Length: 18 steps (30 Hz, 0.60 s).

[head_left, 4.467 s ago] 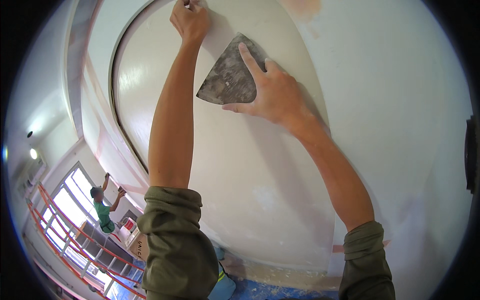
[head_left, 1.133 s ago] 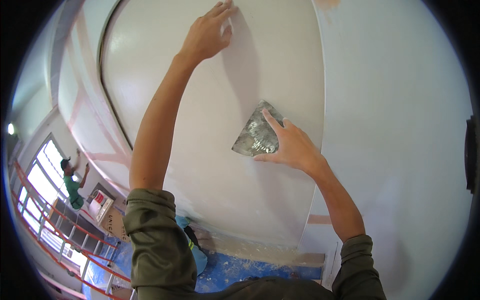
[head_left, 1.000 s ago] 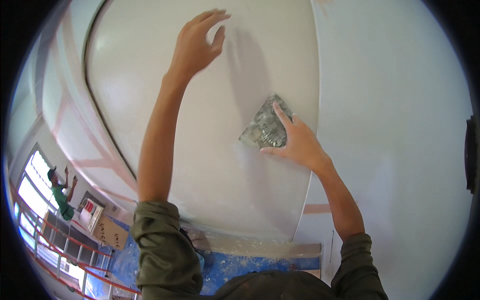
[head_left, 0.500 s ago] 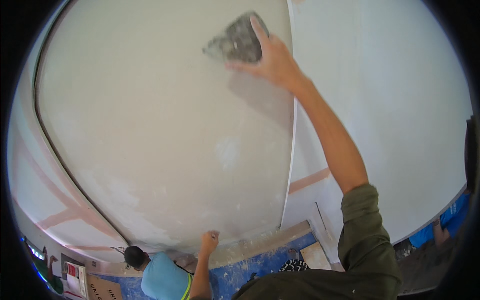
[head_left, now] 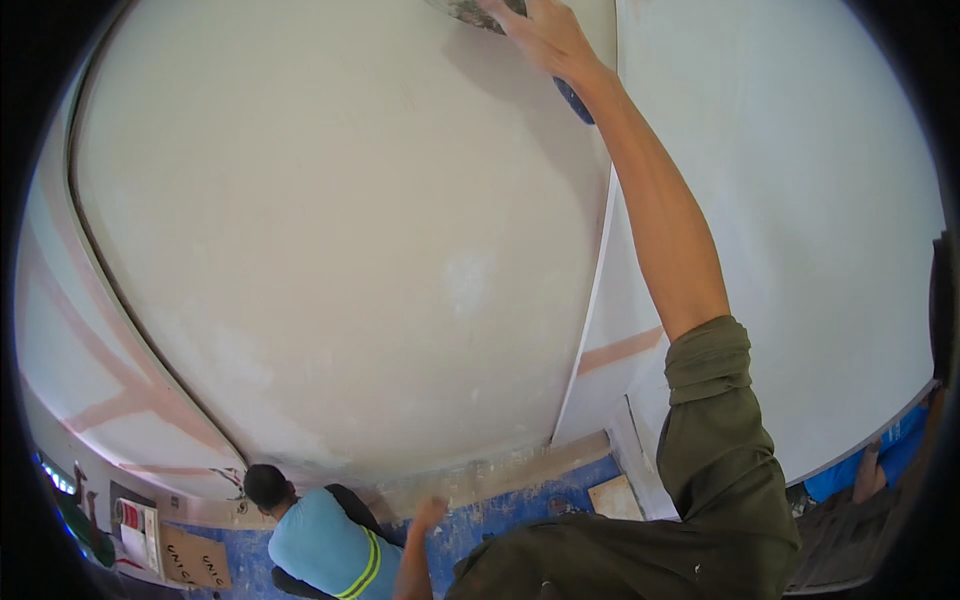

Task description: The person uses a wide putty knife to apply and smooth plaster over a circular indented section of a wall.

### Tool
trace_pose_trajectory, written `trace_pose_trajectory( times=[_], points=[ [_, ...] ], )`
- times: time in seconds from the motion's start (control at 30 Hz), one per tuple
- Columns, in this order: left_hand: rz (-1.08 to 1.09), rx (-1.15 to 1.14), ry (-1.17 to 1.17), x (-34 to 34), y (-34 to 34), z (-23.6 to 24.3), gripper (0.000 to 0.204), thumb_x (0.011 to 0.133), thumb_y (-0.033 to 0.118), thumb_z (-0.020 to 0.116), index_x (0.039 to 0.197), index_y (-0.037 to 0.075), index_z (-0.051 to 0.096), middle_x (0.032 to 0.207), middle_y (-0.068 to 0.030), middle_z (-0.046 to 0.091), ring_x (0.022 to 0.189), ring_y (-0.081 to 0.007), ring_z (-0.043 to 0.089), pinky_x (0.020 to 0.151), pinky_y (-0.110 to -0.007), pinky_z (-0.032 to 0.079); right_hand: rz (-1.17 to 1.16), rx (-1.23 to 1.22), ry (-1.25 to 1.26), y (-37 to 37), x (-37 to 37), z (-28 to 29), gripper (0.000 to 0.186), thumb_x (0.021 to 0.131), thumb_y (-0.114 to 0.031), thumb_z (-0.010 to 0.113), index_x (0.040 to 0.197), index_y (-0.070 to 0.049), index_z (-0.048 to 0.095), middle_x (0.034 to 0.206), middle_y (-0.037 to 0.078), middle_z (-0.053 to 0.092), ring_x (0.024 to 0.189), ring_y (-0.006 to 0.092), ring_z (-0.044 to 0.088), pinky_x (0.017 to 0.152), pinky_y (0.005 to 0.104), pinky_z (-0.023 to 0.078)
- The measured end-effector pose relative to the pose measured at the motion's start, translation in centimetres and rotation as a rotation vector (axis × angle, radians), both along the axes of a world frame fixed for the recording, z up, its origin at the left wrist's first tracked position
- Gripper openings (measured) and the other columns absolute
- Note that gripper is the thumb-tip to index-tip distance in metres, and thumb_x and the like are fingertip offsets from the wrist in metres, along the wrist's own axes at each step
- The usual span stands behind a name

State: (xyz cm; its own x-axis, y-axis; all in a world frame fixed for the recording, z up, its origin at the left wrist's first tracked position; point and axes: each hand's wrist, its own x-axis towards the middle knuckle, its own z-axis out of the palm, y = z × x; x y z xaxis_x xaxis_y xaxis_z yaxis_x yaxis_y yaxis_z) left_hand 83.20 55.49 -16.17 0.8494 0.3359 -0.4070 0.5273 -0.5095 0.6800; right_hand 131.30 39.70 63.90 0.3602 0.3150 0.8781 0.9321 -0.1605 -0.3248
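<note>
Head view: crouching co-worker (head_left: pixel 320 545) below wall (head_left: pixel 330 250).

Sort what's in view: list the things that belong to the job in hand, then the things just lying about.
In the job:
right hand, stretched up
putty knife, mostly cut off by the frame's top edge, blade against the wall
white wall

Lying about:
cardboard sheet on the blue floor covering
co-worker in a light-blue shirt
</note>
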Motion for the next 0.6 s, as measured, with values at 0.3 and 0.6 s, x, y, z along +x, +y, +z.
trace_pose_trajectory(
  times=[0.3,0.6],
  points=[
    [0.129,-0.019,-1.373,31.5,-1.3,59.0,0.044,0.102,0.023,0.067,0.133,-0.007,0.059,0.111,-0.0146,0.069,0.095,-0.0173,0.068,0.077,-0.031,0.056,0.061,0.056,0.31,0.7,0.5,2.1,0.09,0.1,-0.052,0.057,0.149,0.019,0.03,0.104,0.039,0.068,0.102,0.0478,0.07,0.092,0.0491,0.055],
    [0.166,-0.55,-1.542,43.5,-3.2,78.0,0.032,0.097,0.022,0.072,0.116,-0.003,0.065,0.111,-0.014,0.07,0.094,-0.0242,0.07,0.08,-0.039,0.06,-0.129,0.16,0.111,4.3,6.6,3.2,0.081,0.102,-0.049,0.05,0.141,0.021,0.04,0.12,0.044,0.062,0.117,0.0502,0.064,0.102,0.0482,0.051]
  ],
)
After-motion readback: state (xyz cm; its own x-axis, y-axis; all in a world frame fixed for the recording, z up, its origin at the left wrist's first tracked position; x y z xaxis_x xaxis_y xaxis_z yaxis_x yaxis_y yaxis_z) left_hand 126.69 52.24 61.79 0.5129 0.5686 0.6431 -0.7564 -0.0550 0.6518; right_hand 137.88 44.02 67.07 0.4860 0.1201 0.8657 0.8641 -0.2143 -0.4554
